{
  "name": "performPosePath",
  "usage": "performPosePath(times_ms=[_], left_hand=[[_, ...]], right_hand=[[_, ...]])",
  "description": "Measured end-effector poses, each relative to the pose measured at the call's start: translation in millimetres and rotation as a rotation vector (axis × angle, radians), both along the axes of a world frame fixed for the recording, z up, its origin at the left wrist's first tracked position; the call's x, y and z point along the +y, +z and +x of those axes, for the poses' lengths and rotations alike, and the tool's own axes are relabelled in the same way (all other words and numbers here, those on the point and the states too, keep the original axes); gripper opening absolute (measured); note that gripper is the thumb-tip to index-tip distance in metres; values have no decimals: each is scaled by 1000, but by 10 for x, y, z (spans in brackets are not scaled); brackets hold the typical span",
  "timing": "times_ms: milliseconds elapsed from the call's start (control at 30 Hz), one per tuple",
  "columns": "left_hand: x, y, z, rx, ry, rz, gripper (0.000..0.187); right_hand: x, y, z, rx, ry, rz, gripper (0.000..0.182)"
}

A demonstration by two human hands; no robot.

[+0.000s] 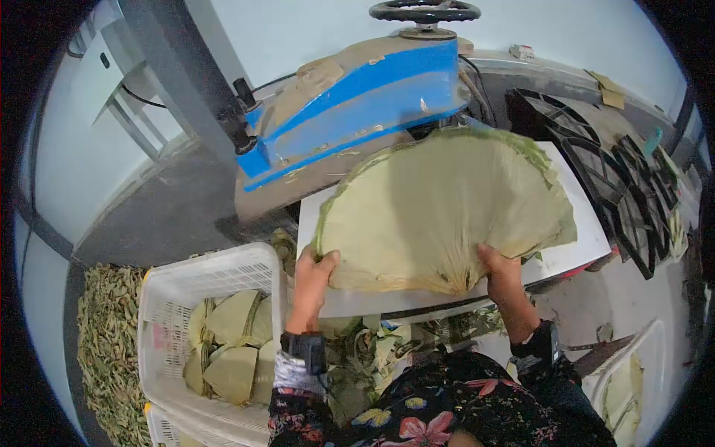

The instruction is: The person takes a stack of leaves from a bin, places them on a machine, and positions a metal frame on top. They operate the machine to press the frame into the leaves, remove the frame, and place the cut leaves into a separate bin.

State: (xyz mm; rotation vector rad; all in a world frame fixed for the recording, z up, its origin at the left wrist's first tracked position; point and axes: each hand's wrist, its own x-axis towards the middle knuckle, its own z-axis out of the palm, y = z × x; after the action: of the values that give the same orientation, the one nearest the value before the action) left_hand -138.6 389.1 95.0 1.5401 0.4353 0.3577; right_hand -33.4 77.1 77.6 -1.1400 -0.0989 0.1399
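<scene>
A large, pale green, half-round stack of leaves (439, 208) is held up over a white board (555, 160), its curved edge toward the blue press. My left hand (314, 279) grips the left end of its straight edge, the thumb on top. Further right along the same edge, my right hand (505, 276) pinches the stack, thumb on top. The fingers under the leaves are hidden on both sides. Pleats in the leaf run together at the near edge, between my hands.
Behind the board stands a blue press (365, 97) with a black handwheel (424, 10). Black metal frames (596, 164) lie at the right. A white crate (153, 350) at the lower left holds cut leaf pieces; leaf scraps (112, 350) are heaped beside it. Another crate (654, 372) is lower right.
</scene>
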Motion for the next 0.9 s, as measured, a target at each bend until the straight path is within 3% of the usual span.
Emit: performPosePath(times_ms=[33,100,133,200,267,400,467,500,567,600,667,700,767,800,867,900], left_hand=[[-60,-17,37,3,-6,-7,44],[-310,-5,165,-178,349,1171,47],[-508,91,169,-260,284,1258,55],[-1004,189,179,-169,-122,1250,58],[-1488,5,251,-586,-340,1098,59],[-1823,-407,465,-414,-365,1296,57],[-1830,-510,543,-474,-287,1267,57],[-1841,-562,549,-474,-294,1262,57],[-1837,-460,536,-431,-311,1233,53],[-1842,-417,533,-429,-311,1231,53],[-1853,-330,534,-381,-356,1229,51],[-1862,-284,532,-375,-353,1230,51],[-1867,-223,525,-372,-377,1190,49],[-1862,-232,542,-374,-377,1194,49],[-1871,-268,544,-347,-405,1193,55],[-1886,-259,555,-348,-403,1196,54]], right_hand=[[-26,-33,-11,27,-48,-16,44],[-38,-40,-3,51,-108,-30,43],[-28,-33,1,18,-141,-21,41],[-17,-47,-35,-4,-183,-20,40],[-17,-37,-19,11,-183,-23,36],[-105,-24,9,73,-160,-155,30],[-246,25,32,-44,-11,-497,28],[-395,22,73,-38,-15,-500,28],[-721,57,225,-325,259,-1092,29],[-800,381,203,-477,254,-1296,29],[-1172,274,458,-601,103,-1556,29],[-1225,318,584,-603,109,-1553,29],[-1291,408,791,-892,-193,-1504,37],[-1336,339,870,-893,-197,-1501,37],[-1435,59,1102,-900,-23,-1178,45],[-1481,-82,1179,-835,21,-1150,44]])
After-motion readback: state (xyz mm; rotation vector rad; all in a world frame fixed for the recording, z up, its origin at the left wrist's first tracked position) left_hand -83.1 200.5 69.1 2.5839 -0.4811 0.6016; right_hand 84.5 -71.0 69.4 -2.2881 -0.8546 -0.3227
